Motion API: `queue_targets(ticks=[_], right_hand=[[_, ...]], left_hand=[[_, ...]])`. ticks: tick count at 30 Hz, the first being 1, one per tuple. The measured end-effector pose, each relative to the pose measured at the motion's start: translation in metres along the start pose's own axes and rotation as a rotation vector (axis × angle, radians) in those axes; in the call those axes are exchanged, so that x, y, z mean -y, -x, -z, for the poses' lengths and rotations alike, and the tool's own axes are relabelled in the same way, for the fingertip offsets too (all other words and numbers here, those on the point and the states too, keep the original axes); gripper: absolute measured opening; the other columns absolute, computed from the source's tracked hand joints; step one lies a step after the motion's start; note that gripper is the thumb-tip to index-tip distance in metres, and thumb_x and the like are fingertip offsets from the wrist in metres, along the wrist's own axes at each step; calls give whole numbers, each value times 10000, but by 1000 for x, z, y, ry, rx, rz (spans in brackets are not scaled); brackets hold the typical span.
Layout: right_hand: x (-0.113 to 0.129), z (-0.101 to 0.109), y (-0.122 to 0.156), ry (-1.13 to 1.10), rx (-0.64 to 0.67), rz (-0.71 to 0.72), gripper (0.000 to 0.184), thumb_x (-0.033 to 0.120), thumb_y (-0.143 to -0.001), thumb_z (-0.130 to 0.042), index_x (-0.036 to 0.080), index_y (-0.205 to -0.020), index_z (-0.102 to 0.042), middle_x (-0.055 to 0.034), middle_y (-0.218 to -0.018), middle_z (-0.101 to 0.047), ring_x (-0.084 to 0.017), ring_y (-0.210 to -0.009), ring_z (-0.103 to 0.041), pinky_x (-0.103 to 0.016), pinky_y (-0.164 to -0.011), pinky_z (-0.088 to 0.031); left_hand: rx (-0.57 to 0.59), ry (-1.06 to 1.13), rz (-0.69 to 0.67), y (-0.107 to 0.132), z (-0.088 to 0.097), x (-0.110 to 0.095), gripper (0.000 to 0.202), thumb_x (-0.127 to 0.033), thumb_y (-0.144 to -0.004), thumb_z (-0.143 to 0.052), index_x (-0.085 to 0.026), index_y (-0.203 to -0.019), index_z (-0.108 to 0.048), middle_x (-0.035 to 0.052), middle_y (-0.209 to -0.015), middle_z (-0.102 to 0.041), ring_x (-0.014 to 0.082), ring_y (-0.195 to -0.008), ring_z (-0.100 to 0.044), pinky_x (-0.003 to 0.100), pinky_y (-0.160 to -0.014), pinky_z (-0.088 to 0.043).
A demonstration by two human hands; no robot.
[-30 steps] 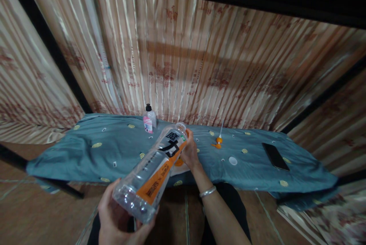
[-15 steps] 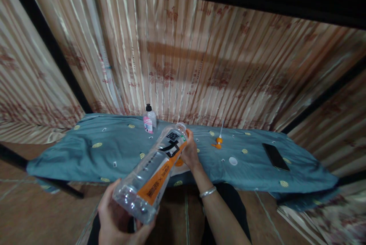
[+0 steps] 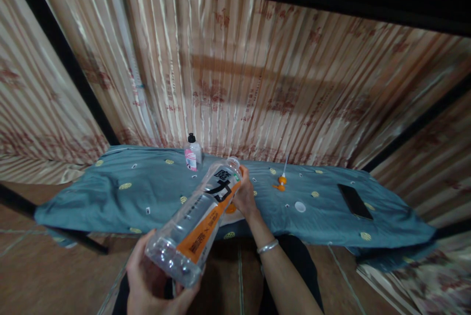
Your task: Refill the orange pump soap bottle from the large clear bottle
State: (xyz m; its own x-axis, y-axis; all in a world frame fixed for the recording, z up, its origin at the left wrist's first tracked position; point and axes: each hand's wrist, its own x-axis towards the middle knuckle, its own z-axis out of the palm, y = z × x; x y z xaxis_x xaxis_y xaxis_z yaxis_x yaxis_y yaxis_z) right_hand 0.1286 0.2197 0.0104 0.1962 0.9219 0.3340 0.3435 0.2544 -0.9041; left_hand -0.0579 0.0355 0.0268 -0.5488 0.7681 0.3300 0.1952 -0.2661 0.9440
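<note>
1. At the far left, a dark post [image 3: 69,65] slants down in front of the pleated curtain [image 3: 228,84] that hangs behind everything.
2. A teal cloth [image 3: 91,202] with small yellow motifs covers the table.
3. The left hand [image 3: 150,275] supports the base of the large clear bottle [image 3: 195,222], fingers clamped around its lower end.
4. A small bottle [image 3: 191,154] with a pink label and black cap stands upright near the table's back edge.
5. The large clear bottle is held tilted above the table's front edge, its mouth pointing up and away (the label is orange with bold black characters).
6. Beneath its upper part shows a white and orange item [image 3: 230,208], too hidden to identify.
7. The right hand [image 3: 246,197] grips the bottle near the neck; its fingers close on it, partly hidden behind. A silver bracelet [image 3: 267,246] circles the wrist.
8. An orange pump head [image 3: 281,183] with a thin tube lies on the cloth.
9. Near it lies a pale round disc [image 3: 300,206].
10. Farthest right on the table, a dark phone [image 3: 354,201] lies flat.
</note>
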Motion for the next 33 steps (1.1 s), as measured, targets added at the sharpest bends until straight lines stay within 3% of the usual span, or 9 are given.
queue_targets(ticks=[4,7,11,16,20,24,27,33], right_hand=[[-1,-1,0,4,2,-9,718,365,-750,-872,208,-1387,-579,-143,-1275,-830,-365,-1186,-809,-464,-1035,-644],[-3,-1,-1,10,-1,-4,701,378,-762,-870,207,-1379,-585,-138,-1268,-832,-358,-1174,-813,-453,-1023,-645],[-4,-2,-1,15,-14,13,714,373,-753,-869,206,-1382,-576,-143,-1272,-830,-360,-1173,-810,-453,-1023,-643],[-6,-2,-1,5,-11,33,696,378,-754,-869,220,-1368,-582,-134,-1249,-834,-357,-1146,-815,-452,-1010,-646],[-6,-2,-1,12,-8,23,710,410,-763,-866,203,-1379,-581,-142,-1222,-839,-366,-1141,-815,-470,-1017,-644],[-7,-2,-1,24,-18,19,739,403,-761,-872,193,-1404,-574,-153,-1225,-837,-369,-1137,-816,-474,-1013,-645],[-7,-3,-1,27,-17,29,722,379,-760,-870,199,-1396,-579,-147,-1219,-839,-367,-1128,-818,-471,-1006,-647],[-9,-4,0,32,-29,46,698,341,-773,-862,206,-1398,-583,-148,-1244,-835,-361,-1155,-814,-461,-1016,-648]], left_hand=[[-37,22,14,-1,-1,-1,889,-362,-570,-1031,-274,-1348,-612,66,-1141,-803,269,-815,-814,300,-537,-640],[-16,16,-34,0,-3,-1,922,-316,-507,-1045,-247,-1315,-607,61,-1132,-797,258,-839,-815,304,-625,-670],[-39,63,-1,2,-4,-1,927,-336,-559,-1035,-234,-1372,-602,93,-1174,-791,257,-826,-811,286,-572,-637],[20,13,-32,1,1,3,947,-273,-529,-1040,-226,-1363,-596,96,-1173,-797,280,-864,-829,311,-637,-674],[3,33,-13,-1,3,5,906,-310,-593,-1020,-224,-1386,-589,98,-1192,-793,249,-837,-822,258,-561,-633],[34,0,-72,-4,3,8,962,-319,-504,-1066,-231,-1339,-598,59,-1093,-805,238,-752,-803,276,-543,-642],[29,16,-61,-3,3,8,930,-304,-546,-1047,-235,-1364,-608,64,-1090,-806,233,-721,-792,265,-492,-608],[17,-18,-136,-2,4,11,940,-307,-540,-1045,-280,-1382,-629,63,-1136,-806,271,-788,-814,308,-536,-651]])
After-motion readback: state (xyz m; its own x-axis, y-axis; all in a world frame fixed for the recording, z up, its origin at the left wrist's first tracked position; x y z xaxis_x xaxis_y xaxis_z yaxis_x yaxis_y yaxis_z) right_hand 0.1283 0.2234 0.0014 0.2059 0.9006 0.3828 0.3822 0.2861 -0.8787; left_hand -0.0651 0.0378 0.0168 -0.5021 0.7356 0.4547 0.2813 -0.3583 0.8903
